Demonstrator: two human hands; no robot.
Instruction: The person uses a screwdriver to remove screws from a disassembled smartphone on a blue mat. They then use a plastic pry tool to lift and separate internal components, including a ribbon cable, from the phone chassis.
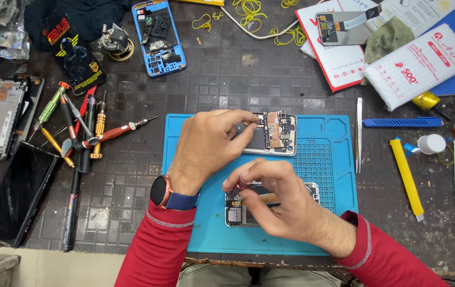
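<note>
Near the middle of the frame, on the blue mat [333, 159], the left hand [206, 149] pins an opened phone [275, 133], fingers pressed together on its edge. Just below, the right hand [275, 202] pinches a small red-handled tool [240, 185] over a second opened phone [238, 210]. Best to keep the tool upright and steady, pressing lightly, I judge. Screwdrivers [86, 133] lie at left.
</note>
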